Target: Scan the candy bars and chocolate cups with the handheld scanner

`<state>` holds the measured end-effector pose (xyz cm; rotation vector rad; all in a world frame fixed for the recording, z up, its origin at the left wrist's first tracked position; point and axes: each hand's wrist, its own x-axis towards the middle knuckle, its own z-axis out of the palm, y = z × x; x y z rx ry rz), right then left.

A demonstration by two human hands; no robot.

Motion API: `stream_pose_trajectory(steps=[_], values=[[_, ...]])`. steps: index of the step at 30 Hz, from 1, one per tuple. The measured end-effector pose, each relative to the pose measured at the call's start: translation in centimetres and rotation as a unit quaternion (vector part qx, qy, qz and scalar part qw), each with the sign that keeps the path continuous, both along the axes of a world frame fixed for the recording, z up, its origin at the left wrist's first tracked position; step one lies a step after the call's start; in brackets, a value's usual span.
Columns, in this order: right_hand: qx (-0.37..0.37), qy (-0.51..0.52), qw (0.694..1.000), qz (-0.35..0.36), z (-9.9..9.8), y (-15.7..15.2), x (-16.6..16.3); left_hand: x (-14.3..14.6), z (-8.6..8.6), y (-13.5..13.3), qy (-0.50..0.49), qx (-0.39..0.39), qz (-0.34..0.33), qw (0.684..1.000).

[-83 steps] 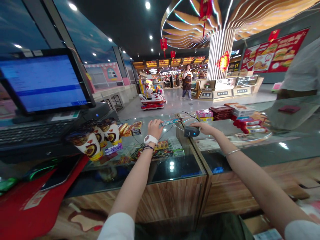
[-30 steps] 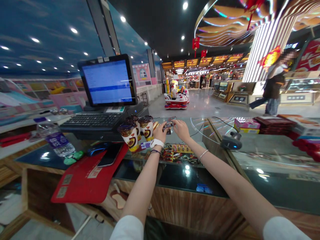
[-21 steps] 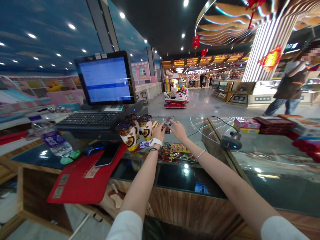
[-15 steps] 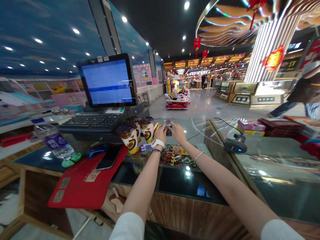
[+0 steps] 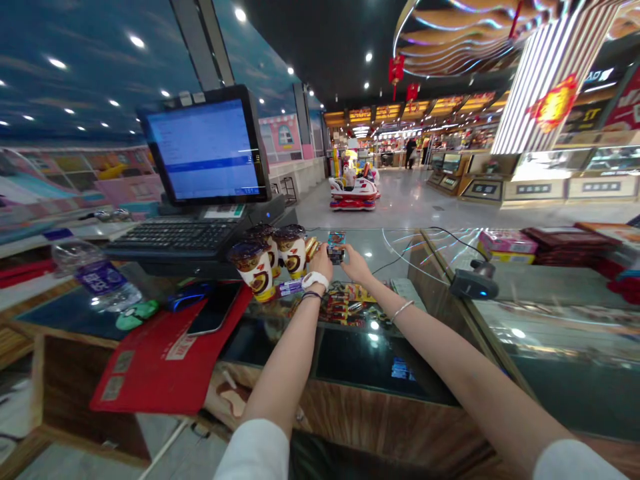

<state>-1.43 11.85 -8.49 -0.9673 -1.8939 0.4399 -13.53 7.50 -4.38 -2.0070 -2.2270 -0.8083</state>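
Observation:
Above the far part of the glass counter (image 5: 295, 333), a small blue-and-dark packet (image 5: 337, 240) is pinched from both sides; its exact kind is too small to tell. My left hand (image 5: 321, 262), with a white watch on the wrist, closes on its left edge. From the right, my right hand (image 5: 357, 267) holds its other edge with bent fingers. Lidded paper cups (image 5: 293, 252) printed in white and brown stand just left of my left hand. Beside them lie a gold-wrapped item (image 5: 311, 247) and a purple-and-white pack (image 5: 290, 287). Colourful small packs (image 5: 345, 307) show beneath my wrists.
A monitor (image 5: 207, 153) and keyboard (image 5: 170, 235) stand at the left. Nearer are a water bottle (image 5: 95, 277), a mouse (image 5: 189, 296), and a phone (image 5: 215, 309) on a red mat (image 5: 150, 373). To the right sit a barcode scanner (image 5: 475, 282) and stacked boxes (image 5: 507, 247).
The packet now shows a blue upper part between my fingers, where it looked dark before. My hands stay close together. The view has shifted slightly, and the passer-by at the right is out of sight.

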Motion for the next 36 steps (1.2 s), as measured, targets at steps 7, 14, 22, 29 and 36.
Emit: stream_pose_trajectory(steps=[7, 14, 22, 29, 36], values=[[0.021, 0.014, 1.000, 0.010, -0.4, -0.9, 0.7, 0.1, 0.1, -0.3, 0.011, 0.004, -0.003, 1.000], [0.011, -0.006, 1.000, 0.011, -0.9, -0.8, 0.1, 0.2, 0.0, -0.2, 0.025, 0.006, 0.006, 1.000], [0.013, 0.002, 1.000, 0.016, -1.5, -0.2, -0.1, 0.2, -0.1, -0.4, 0.044, 0.006, 0.011, 0.999], [0.003, -0.011, 1.000, -0.006, -0.9, -0.6, -0.2, 0.3, -0.3, -0.9, 0.056, 0.016, 0.015, 0.998], [0.027, -0.037, 0.998, -0.052, 1.2, -3.0, 2.7, 2.1, 0.9, -2.6, 0.082, 0.066, -0.012, 0.994]])
